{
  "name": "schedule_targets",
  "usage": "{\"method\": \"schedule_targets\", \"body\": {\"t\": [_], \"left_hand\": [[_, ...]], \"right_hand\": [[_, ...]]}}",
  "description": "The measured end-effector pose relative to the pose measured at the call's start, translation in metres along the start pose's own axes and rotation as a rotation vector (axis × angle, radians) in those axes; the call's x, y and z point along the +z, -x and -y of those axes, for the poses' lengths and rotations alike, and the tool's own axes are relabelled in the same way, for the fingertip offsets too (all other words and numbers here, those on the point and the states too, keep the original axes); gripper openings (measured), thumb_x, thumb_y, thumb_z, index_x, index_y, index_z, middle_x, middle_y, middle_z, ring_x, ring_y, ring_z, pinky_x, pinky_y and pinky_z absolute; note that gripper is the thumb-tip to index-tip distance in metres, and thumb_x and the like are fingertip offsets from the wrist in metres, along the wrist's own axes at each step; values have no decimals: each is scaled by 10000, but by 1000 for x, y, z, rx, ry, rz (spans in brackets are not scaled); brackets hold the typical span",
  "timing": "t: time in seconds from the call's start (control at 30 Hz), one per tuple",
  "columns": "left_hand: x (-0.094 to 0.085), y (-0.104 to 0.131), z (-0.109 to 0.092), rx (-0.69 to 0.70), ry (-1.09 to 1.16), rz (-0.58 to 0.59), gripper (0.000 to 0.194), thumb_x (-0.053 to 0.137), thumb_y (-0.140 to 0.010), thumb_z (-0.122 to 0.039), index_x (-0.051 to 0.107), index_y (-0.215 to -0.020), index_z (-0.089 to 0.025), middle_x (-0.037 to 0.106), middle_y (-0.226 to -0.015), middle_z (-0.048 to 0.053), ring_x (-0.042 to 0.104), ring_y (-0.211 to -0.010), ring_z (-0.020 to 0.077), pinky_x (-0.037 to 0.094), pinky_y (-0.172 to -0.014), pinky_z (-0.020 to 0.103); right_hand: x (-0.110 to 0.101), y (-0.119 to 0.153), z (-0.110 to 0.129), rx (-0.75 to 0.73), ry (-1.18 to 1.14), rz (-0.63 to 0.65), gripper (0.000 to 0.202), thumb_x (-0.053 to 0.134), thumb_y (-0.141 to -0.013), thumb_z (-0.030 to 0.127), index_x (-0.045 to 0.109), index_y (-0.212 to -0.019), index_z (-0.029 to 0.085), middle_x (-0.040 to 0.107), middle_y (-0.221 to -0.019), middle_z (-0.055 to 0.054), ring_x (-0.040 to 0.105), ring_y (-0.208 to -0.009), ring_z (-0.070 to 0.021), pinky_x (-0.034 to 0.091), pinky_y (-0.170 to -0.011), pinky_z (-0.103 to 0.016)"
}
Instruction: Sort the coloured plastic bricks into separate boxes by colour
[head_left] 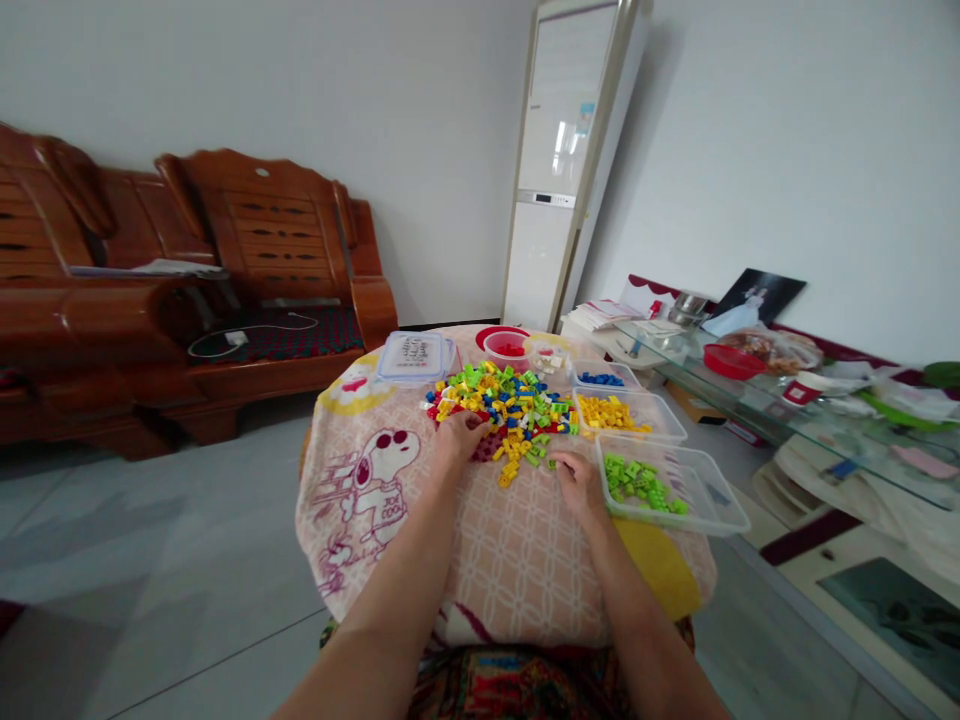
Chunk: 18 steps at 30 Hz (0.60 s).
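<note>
A mixed pile of small yellow, green, blue, white and red blocks [517, 400] lies on the cloth-covered round table [517, 560]. At the pile's left front edge is my left hand [459, 438], fingers bent together on something I cannot make out. My right hand [577, 478] is right of the pile, its thumb and forefinger pinched around a small green block [553, 463]. Just right of it stands a clear box of green blocks [720, 508]. Behind that are a box of yellow blocks [667, 418] and a box of blue blocks [628, 372].
Toward the table's back are a round tub of red pieces [491, 345], a small container of white pieces [550, 358] and a lidded box [412, 358]. A cluttered glass-topped stand [765, 405] is on the right, wooden seats [277, 240] on the left.
</note>
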<state>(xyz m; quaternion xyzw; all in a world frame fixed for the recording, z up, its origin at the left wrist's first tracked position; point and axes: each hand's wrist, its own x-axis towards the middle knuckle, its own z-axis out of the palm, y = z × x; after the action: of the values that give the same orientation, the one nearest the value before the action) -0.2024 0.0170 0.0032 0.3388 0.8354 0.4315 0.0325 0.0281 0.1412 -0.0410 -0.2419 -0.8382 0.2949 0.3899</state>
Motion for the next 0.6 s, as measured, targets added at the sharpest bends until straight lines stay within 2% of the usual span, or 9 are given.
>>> {"method": "schedule_targets", "body": {"t": [0.1,0.2,0.4,0.5,0.6], "left_hand": [[1,5,-6,9,-77,88,140,730,-723,-283,687,-826,-198,728,-829,41,646,-761,175,442,-670,255],[1,6,-9,-9,-91,71,109,709,-742,-220,689,-843,-183,728,-832,45,647,-771,181,447,-687,266],[7,4,-8,54,118,-47,167,629,-825,-242,728,-938,-170,748,-894,43,669,-812,172,492,-767,259],[16,4,-13,103,189,-32,210,634,-809,-248,745,-973,-177,756,-957,31,678,-851,169,503,-808,254],[30,6,-25,103,242,32,244,634,-798,-243,749,-1004,-179,758,-929,14,680,-808,155,512,-768,239]], "right_hand": [[-1,0,0,3,-3,3,302,460,-792,197,746,-890,213,746,-930,-65,676,-892,-211,526,-832,-339],[0,0,0,-1,-13,6,303,458,-789,193,745,-883,214,747,-936,-65,675,-907,-211,521,-848,-341],[3,0,-1,5,-16,-9,294,459,-791,196,743,-863,215,749,-916,-64,671,-891,-208,514,-846,-339],[4,1,-2,-4,0,-11,306,451,-796,192,745,-876,218,749,-918,-61,667,-900,-205,506,-855,-335],[6,1,-2,-10,10,-12,315,444,-794,189,747,-875,202,748,-913,-72,667,-895,-208,504,-851,-336]]}}
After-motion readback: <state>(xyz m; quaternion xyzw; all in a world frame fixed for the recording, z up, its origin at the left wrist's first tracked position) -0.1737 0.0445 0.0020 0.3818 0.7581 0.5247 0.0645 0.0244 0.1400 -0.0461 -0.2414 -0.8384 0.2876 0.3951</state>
